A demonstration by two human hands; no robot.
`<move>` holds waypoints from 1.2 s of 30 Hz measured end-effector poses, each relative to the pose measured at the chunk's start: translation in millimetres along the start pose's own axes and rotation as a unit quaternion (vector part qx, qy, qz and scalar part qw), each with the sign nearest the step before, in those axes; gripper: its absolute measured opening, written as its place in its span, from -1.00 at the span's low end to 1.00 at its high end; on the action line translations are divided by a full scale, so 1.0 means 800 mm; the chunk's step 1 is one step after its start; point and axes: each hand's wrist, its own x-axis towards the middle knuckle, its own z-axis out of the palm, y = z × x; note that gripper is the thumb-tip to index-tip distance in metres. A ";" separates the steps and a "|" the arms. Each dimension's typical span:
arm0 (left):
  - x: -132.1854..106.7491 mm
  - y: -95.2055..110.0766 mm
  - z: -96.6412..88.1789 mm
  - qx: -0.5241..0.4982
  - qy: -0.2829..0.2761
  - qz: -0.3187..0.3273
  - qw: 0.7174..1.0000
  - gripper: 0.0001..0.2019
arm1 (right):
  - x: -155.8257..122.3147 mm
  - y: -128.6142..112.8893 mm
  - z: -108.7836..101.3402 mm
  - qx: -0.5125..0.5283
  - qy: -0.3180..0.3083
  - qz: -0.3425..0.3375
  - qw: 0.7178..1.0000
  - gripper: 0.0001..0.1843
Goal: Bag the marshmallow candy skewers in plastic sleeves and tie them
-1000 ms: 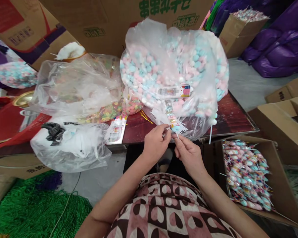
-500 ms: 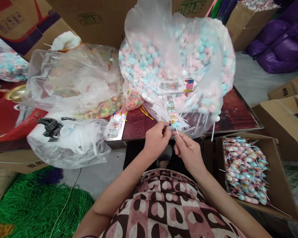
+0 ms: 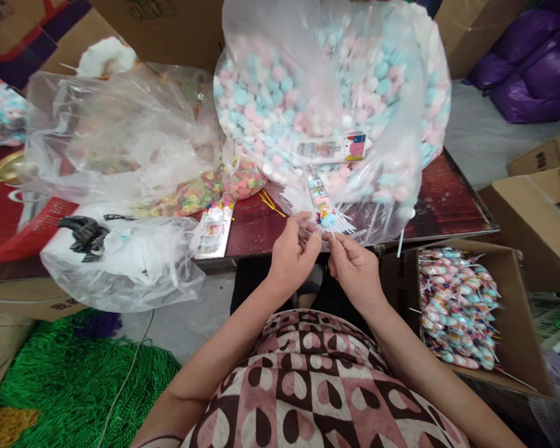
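My left hand (image 3: 293,249) and my right hand (image 3: 353,267) meet at the front edge of the dark red table (image 3: 443,211). Both pinch the lower end of a wrapped candy stick (image 3: 322,205), a narrow printed sleeve with a blue ball and a fringed clear wrapper. My left fingers pinch the wrapper beside the blue ball; my right fingers hold the thin white stick just below it. Right behind it lies a large clear bag (image 3: 331,106) full of pink, blue and white candy balls on sticks.
A cardboard box (image 3: 518,323) of finished wrapped sticks stands at my right. Crumpled clear bags (image 3: 121,143) and colourful ring candy (image 3: 205,193) lie to the left, with a white bag (image 3: 121,261) holding black ties. Green netting (image 3: 74,386) covers the floor at lower left. Purple sacks (image 3: 527,81) sit far right.
My hands stay together on the candy stick, fingers shifting slightly around its lower end. The camera has tilted a little downward, so the whole scene has shifted in view.
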 end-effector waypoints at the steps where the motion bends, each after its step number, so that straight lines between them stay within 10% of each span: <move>1: 0.003 0.000 -0.001 -0.059 -0.003 -0.026 0.998 -0.59 | -0.002 0.001 0.001 -0.013 -0.002 -0.011 1.000 -0.62; 8: 0.010 0.002 0.009 -0.287 -0.061 -0.152 0.944 -0.64 | -0.006 0.011 0.005 -0.188 -0.027 -0.143 0.971 -0.64; 12: 0.011 -0.009 0.010 -0.297 -0.045 -0.174 0.938 -0.78 | 0.000 0.001 -0.010 -0.163 -0.105 -0.116 0.974 -0.63; 17: 0.012 -0.015 0.011 -0.289 -0.044 -0.187 0.938 -0.83 | 0.022 -0.006 -0.019 -0.160 0.012 -0.155 0.975 -0.72; 36: 0.006 -0.017 0.011 -0.222 -0.067 -0.207 0.950 -0.86 | 0.059 0.007 0.003 -0.347 0.014 -0.242 0.906 -0.84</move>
